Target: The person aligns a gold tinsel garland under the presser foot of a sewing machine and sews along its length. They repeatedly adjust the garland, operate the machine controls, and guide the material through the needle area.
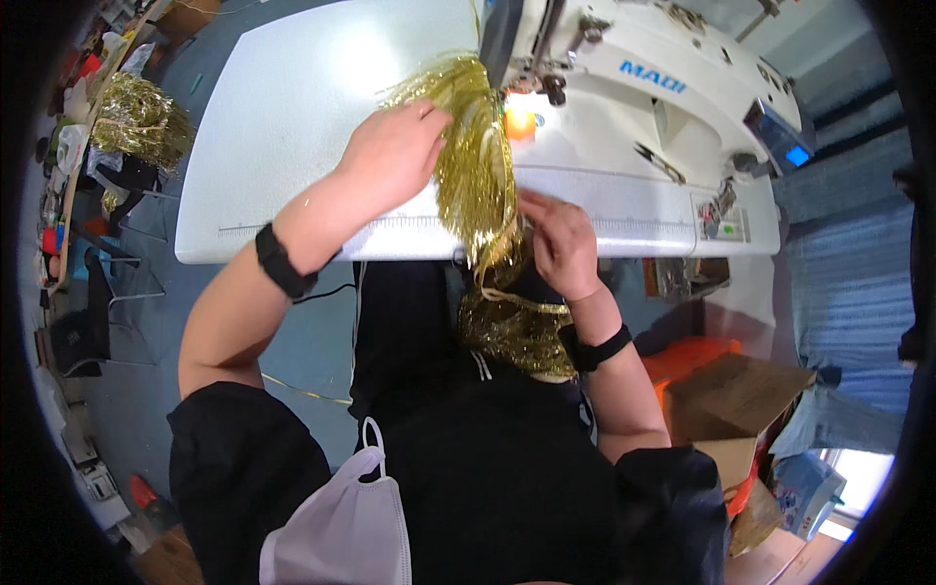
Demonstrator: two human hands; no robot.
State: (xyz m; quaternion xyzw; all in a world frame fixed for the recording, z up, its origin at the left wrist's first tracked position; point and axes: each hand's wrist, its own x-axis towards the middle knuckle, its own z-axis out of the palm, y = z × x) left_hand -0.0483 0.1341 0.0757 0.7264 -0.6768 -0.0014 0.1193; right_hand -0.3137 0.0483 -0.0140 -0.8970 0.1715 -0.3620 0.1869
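Observation:
Gold tinsel fringe lies under the needle area of a white industrial sewing machine, its strands fanned to the left. My left hand lies over those strands with bent fingers; whether it grips them is hidden. Along the right edge of the fringe runs a narrow header band. My right hand has its fingertips on that band near the table's front edge. From there the band loops down over the edge to more gold fringe on my lap. An orange light glows beside the needle.
On the white sewing table a printed ruler runs along the front. Thread snips lie under the machine arm. A bundle of gold tinsel sits at far left. An open cardboard box stands at lower right. A white face mask hangs below me.

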